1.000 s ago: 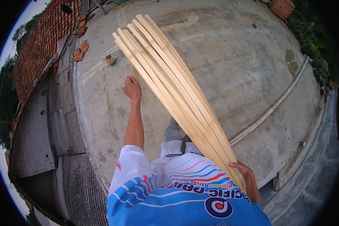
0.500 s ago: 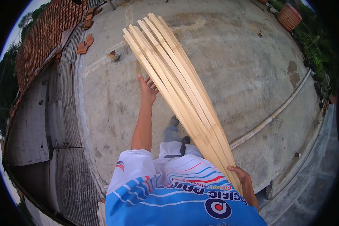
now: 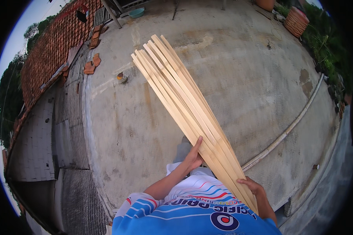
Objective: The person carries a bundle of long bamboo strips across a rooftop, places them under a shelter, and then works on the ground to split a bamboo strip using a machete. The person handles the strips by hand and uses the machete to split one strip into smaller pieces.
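A bundle of long, pale wooden strips [image 3: 184,94] slants across the view, from my right side at the lower edge up to the far left. My left hand [image 3: 195,154] grips the bundle's left edge about two thirds of the way down, its thumb on top and its other fingers hidden underneath. Near the lower end, my right hand [image 3: 252,185] holds the right edge, with the thumb over the strips. The far ends are uneven and fan apart slightly.
Concrete floor [image 3: 262,86] lies beneath me. A pale pipe [image 3: 284,135] runs along the right. At left are a corrugated roof edge [image 3: 76,102] and broken tiles [image 3: 91,65]. A green basin [image 3: 136,13] and a reddish ribbed container [image 3: 296,22] stand farther off.
My left hand has come back from beside the far part of the bundle and now grips it lower down. The far ends appear lower in view. My right hand keeps its hold.
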The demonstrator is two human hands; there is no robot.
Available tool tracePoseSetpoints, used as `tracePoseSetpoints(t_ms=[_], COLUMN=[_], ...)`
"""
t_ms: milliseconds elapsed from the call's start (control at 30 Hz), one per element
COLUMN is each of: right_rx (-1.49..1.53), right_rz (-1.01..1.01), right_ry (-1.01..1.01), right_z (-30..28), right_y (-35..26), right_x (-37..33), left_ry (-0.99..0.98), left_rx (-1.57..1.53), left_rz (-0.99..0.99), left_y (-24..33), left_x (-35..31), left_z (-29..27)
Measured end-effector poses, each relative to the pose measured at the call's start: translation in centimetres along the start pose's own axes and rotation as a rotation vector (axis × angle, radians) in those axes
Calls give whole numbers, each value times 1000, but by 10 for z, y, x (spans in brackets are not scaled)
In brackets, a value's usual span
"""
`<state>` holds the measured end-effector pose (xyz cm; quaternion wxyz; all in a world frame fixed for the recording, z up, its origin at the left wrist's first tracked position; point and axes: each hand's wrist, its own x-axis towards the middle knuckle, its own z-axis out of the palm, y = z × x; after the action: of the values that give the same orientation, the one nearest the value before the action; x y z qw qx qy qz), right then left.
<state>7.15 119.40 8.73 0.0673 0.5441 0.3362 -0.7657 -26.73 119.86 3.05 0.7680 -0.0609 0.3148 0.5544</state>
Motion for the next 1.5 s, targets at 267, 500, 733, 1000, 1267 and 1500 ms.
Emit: tracePoseSetpoints(t_ms=[267,500,733,1000,1267,1500], right_rx=[-304,-487,-554,-596,-660,-791], right_rz=[-25,-83,-189,-325,-490,-505], right_ry=[60,169,259,228,157,-26], right_z=[-13,1,2,1,0,24], right_y=[-117,-246,-350,-481,-638,-795], right_x=[49,121,214,288,368,426], left_ry=[-48,-32,14,151,179,365], left_rx=[-205,-202,-172,-90,-100,-99], left_rz=[110,233,391,659,794,975], left_y=[69,183,307,418,532,632], left_x=[85,155,192,229,305,314], left_z=[10,28,64,107,105,135])
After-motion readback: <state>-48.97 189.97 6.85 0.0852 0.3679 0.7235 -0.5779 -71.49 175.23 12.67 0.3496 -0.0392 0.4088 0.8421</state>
